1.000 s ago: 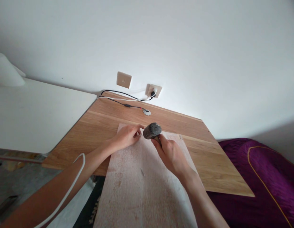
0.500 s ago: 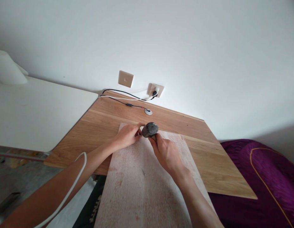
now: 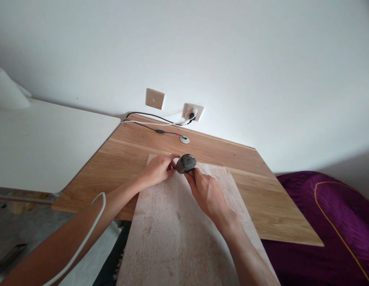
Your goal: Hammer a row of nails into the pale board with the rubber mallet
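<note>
A pale plywood board (image 3: 175, 234) lies lengthwise on a wooden table (image 3: 270, 202). My right hand (image 3: 206, 192) is closed round the handle of a hammer, whose dark grey head (image 3: 186, 163) hangs just above the board near its far edge. My left hand (image 3: 158, 169) rests on the board's far left corner, fingertips pinched together right beside the hammer head. What the fingertips pinch is too small to make out.
A white desk (image 3: 47, 143) adjoins the table on the left. Black and white cables (image 3: 154, 126) run from a wall socket (image 3: 192, 112) across the table's back edge. A purple cushion (image 3: 330, 222) lies at the right. A white cord (image 3: 89, 234) hangs over my left forearm.
The hammer head has come down and to the left, closer to my left fingertips. My left hand has stayed on the board's corner.
</note>
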### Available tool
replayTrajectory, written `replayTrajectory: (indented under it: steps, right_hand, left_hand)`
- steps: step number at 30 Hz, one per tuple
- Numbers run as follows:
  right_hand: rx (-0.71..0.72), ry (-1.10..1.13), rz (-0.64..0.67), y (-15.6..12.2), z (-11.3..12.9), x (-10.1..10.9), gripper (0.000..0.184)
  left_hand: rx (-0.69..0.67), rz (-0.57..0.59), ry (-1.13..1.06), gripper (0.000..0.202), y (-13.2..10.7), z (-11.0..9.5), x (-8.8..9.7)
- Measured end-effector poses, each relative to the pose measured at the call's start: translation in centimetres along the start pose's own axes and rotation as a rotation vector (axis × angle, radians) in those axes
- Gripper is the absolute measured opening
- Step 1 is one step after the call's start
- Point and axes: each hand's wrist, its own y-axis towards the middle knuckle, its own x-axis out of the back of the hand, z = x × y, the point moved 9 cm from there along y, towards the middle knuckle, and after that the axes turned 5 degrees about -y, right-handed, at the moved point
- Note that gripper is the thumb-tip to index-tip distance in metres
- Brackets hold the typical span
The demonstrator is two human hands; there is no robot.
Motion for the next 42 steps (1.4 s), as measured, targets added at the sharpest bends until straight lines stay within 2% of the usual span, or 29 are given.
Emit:
replayTrajectory:
  steps: [4,11,14,16,18,20,22,23,24,27,29,32,35,38,39,40,42]
  right_hand:
    - [-0.009,0.001,0.001,-0.2,-0.4,-0.7,0.028]
    - [0.007,0.042,-0.012,-0.1,-0.5,-0.4,0.027]
    - [0.015,0.137,-0.053,-1.1,-1.2,-0.1,0.027]
    - [0.015,0.175,-0.05,-2.3,-1.9,-0.5,0.029]
    - [0.023,0.181,-0.033,-3.6,-2.4,-1.3,0.029]
    - [0.012,0.19,-0.027,-4.6,-3.0,-2.1,0.03]
    - [-0.02,0.216,-0.025,-5.3,-3.5,-2.7,0.031]
    - [-0.034,0.236,-0.024,-5.4,-3.7,-2.9,0.031]
    - [-0.043,0.261,-0.02,-5.4,-3.7,-3.0,0.031]
    - [-0.045,0.351,-0.001,-5.3,-3.6,-3.0,0.031]
    - [-0.053,0.391,0.008,-5.2,-3.7,-2.8,0.031]
    - [-0.058,0.376,0.003,-5.3,-3.7,-2.7,0.032]
    - [-0.044,0.301,-0.016,-5.4,-3.5,-2.8,0.034]
    - [-0.023,0.257,-0.028,-5.5,-3.4,-3.0,0.034]
    - [-0.02,0.257,-0.028,-5.5,-3.4,-3.1,0.034]
    - [-0.021,0.257,-0.022,-5.5,-3.4,-3.1,0.034]
    - [-0.037,0.251,-0.008,-5.5,-3.6,-3.2,0.034]
  left_hand:
    - [-0.008,-0.015,-0.025,0.055,0.1,0.3,0.0]
    - [0.006,-0.007,-0.054,0.054,0.1,0.5,-0.1]
    - [0.031,-0.002,-0.076,0.052,0.1,0.7,-0.2]
    - [0.024,0.003,-0.078,0.05,0.2,0.7,-0.2]
    - [-0.016,-0.044,-0.042,0.048,0.1,0.1,0.4]
    - [-0.093,-0.152,0.014,0.041,-0.4,-1.3,1.5]
    - [-0.212,-0.229,0.067,0.03,-1.8,-3.9,2.4]
    - [-0.291,-0.188,0.089,0.026,-2.7,-5.6,2.0]
    - [-0.391,-0.099,0.12,0.023,-3.8,-7.5,1.2]
    - [-0.644,0.27,0.308,0.019,-8.1,-12.0,-2.6]
    - [-0.721,0.299,0.43,0.014,-10.2,-13.7,-3.6]
    - [-0.752,0.274,0.557,0.013,-11.9,-14.7,-4.3]
    - [-0.77,0.272,0.561,0.011,-12.1,-14.7,-4.6]
    - [-0.702,0.263,0.454,0.011,-10.3,-13.3,-3.8]
    - [-0.622,0.237,0.392,0.015,-9.0,-12.2,-3.1]
    - [-0.518,0.149,0.304,0.021,-7.3,-10.8,-1.8]
    - [-0.215,-0.094,0.115,0.028,-4.2,-6.6,1.3]
